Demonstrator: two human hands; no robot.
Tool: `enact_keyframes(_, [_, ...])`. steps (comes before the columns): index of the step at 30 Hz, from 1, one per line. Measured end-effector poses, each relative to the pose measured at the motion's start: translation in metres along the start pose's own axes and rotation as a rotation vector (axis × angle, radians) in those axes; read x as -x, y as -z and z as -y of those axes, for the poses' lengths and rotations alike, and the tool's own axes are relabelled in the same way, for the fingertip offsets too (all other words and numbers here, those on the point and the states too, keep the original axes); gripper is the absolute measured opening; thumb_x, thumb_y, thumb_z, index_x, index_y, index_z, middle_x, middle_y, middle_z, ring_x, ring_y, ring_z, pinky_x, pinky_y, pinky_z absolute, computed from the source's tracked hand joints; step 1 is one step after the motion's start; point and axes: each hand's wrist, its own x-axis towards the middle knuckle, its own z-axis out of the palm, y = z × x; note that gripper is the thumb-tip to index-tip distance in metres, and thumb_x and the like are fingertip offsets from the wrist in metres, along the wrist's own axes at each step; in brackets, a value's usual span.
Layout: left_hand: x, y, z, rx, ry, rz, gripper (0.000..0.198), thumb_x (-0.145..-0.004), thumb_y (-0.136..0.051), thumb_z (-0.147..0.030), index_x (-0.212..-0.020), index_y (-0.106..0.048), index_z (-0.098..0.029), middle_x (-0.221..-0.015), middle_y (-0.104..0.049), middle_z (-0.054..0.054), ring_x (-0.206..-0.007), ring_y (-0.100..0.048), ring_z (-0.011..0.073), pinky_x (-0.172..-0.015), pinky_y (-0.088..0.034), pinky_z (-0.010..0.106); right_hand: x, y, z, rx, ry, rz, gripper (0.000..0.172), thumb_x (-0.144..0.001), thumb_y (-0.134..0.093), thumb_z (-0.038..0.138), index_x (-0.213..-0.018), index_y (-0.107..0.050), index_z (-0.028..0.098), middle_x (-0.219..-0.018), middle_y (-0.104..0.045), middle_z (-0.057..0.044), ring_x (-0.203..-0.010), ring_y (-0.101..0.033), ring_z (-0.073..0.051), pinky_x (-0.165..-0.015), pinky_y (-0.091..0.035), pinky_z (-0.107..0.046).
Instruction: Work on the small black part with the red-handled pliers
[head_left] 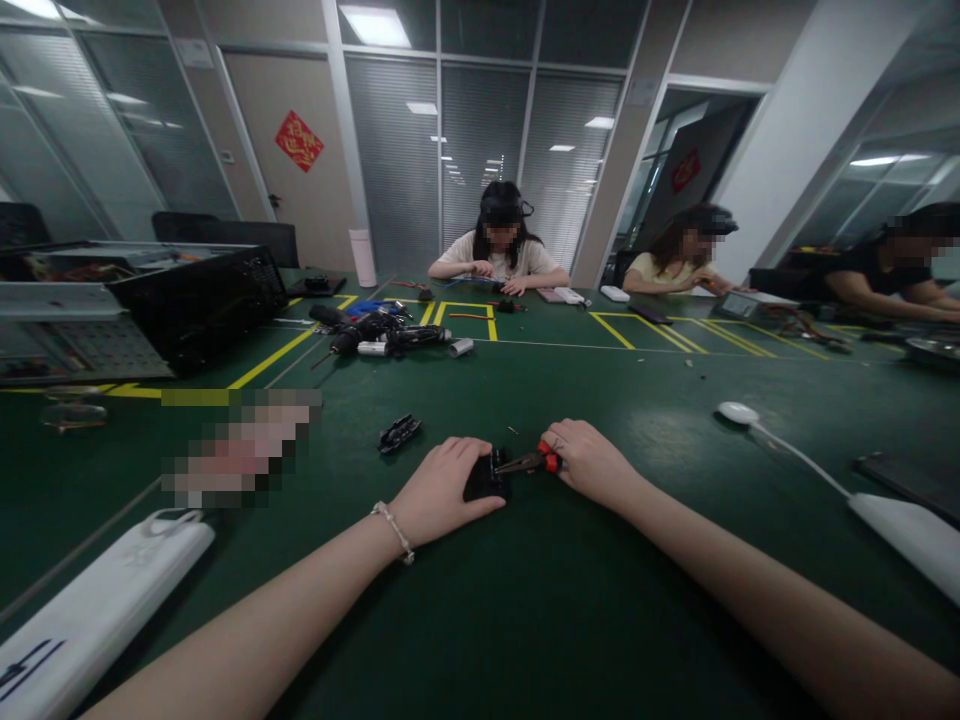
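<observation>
My left hand (pixel 456 485) grips a small flat black part (pixel 487 482) against the green table, fingers over its far edge and thumb at the near side. In my right hand (pixel 589 455) is a pair of pliers (pixel 529 462) with red and black handles. Their jaws point left and meet the right side of the black part; whether they pinch anything there is too small to tell. A tiny thin piece (pixel 513 430) lies just beyond the pliers. To the left of my hands rests another black part (pixel 400 434), apart from both.
A black computer case (pixel 202 310) stands at the left. Beyond my hands lie a power drill (pixel 360 332) and several tools. A white device (pixel 112 610) is near left; a white cabled device (pixel 907 540) is at right. Several people sit across the green table (pixel 600 390).
</observation>
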Motion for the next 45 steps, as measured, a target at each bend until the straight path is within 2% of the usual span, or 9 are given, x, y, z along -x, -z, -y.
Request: enact_keyframes(45, [-0.0009,-0.0004,0.0016,-0.023,0.003,0.008,0.053,-0.072,-0.055,-0.050,-0.115,-0.041,-0.021,-0.114,-0.049,0.006,-0.105,-0.044,0.0234,-0.088,-0.037,0.038,-0.0010,-0.0024,-0.0005,0.018,0.010,-0.005,0.023,-0.064,-0.053,0.011,-0.087,-0.052,0.015,-0.085,-0.053,-0.006,-0.076,-0.046,-0.018,-0.070,-0.034,-0.029])
